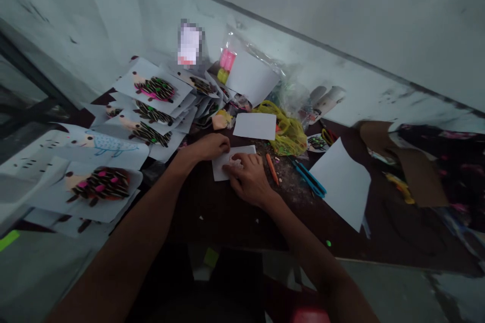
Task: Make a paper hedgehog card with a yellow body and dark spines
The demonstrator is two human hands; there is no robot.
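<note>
A small white sheet (220,172) with a faint reddish pattern lies on the dark table in front of me. My left hand (212,147) is at its upper left corner, fingers curled in; whatever they hold, if anything, is hidden. Over the sheet's right part rests my right hand (248,176), palm down with its fingers spread across the pattern. Just right of that hand is an orange crayon-like stick (272,169). Beyond the sheet lies another blank white card (255,126).
Stacked hedgehog pictures (155,88) cover the left side. A yellow net bag (290,136) and clear plastic stand at the back. Teal scissors (309,178) and a large white sheet (346,181) lie right; brown cardboard (419,176) is farther right.
</note>
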